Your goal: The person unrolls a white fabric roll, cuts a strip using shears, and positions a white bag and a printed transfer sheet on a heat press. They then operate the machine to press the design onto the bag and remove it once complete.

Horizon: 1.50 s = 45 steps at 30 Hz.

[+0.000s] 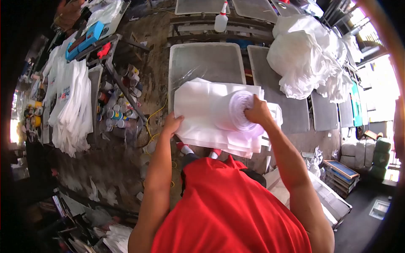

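Sheets (196,101), white, over the near end of a grey board (206,59), topped by a roll (240,107); right hand (260,111) with fingers curled at its end, left hand (171,125) with thumb over the edge, fingers hidden; seemingly mid-handling, needing even grip next

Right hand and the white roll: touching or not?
Touching. The head view shows the right hand at the coiled end of the white roll, fingers against its layers with no gap.
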Each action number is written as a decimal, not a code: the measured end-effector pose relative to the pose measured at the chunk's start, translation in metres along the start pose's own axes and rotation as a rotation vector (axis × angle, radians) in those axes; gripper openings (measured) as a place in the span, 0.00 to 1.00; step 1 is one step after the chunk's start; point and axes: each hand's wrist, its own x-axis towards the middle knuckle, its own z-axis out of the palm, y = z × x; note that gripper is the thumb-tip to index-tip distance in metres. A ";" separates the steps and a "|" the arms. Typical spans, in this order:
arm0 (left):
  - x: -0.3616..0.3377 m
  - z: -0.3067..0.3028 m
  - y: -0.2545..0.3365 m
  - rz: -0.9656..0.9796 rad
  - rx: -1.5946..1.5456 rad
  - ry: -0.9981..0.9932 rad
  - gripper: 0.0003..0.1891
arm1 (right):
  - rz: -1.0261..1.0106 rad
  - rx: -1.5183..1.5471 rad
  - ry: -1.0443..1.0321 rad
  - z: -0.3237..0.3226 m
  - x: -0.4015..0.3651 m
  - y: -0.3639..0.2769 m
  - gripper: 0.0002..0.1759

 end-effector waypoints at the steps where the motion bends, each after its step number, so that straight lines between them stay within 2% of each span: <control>1: -0.003 0.000 0.010 -0.068 0.017 -0.008 0.21 | 0.023 -0.025 -0.004 -0.011 -0.006 0.002 0.42; 2: -0.006 0.002 0.022 -0.135 0.031 -0.018 0.21 | 0.015 -0.038 0.042 -0.008 -0.004 0.018 0.42; 7: -0.006 0.000 0.024 -0.119 0.026 -0.076 0.22 | 0.068 -0.119 0.049 -0.007 0.003 0.069 0.42; 11: -0.003 -0.002 0.024 -0.001 0.124 -0.072 0.23 | 0.096 -0.138 0.069 -0.010 -0.003 0.045 0.43; 15: -0.002 -0.001 0.026 -0.023 0.167 -0.041 0.24 | 0.066 -0.180 0.006 -0.024 -0.006 0.054 0.41; 17: -0.003 -0.001 0.023 0.014 0.275 -0.017 0.25 | 0.090 -0.135 0.028 -0.026 -0.012 0.053 0.38; 19: 0.000 0.000 0.014 0.008 0.254 -0.006 0.25 | 0.087 -0.161 0.050 -0.025 -0.017 0.043 0.36; 25: 0.002 0.003 0.031 0.015 0.250 0.028 0.27 | 0.061 -0.199 0.056 -0.023 -0.018 0.049 0.39; 27: -0.002 0.002 0.035 -0.007 0.276 0.027 0.27 | 0.139 -0.176 0.045 -0.023 -0.020 0.030 0.41; 28: -0.002 0.002 0.040 -0.037 0.385 0.088 0.25 | 0.196 -0.156 -0.024 -0.031 -0.021 0.017 0.44; 30: -0.005 -0.001 0.065 -0.057 0.496 0.153 0.23 | 0.154 -0.115 0.028 -0.025 -0.015 0.025 0.45; 32: -0.030 0.005 0.106 0.375 0.629 0.475 0.17 | 0.122 -0.076 0.063 -0.019 -0.017 0.031 0.47; 34: -0.045 0.040 0.123 0.679 0.500 0.377 0.17 | 0.110 -0.018 0.096 -0.016 -0.017 0.030 0.49; 35: -0.048 0.064 0.122 0.850 0.491 0.236 0.20 | 0.111 -0.014 0.091 -0.014 -0.018 0.030 0.49; 36: -0.056 0.088 0.131 0.895 0.534 0.118 0.24 | 0.099 -0.007 0.106 -0.014 -0.017 0.029 0.49; 37: -0.058 0.105 0.139 0.817 0.789 -0.022 0.27 | 0.086 -0.001 0.123 -0.014 -0.015 0.028 0.48; 39: -0.041 0.113 0.113 0.530 1.127 -0.091 0.39 | 0.084 0.002 0.124 -0.012 -0.013 0.036 0.49; 40: -0.038 0.109 0.098 0.530 1.128 -0.093 0.39 | 0.080 0.003 0.125 -0.010 -0.012 0.039 0.49; 42: -0.030 0.096 0.093 0.321 1.123 -0.257 0.52 | 0.081 0.005 0.143 -0.013 -0.005 0.043 0.49; 45: -0.028 0.090 0.096 0.308 1.144 -0.324 0.57 | 0.059 0.028 0.157 -0.010 -0.007 0.040 0.49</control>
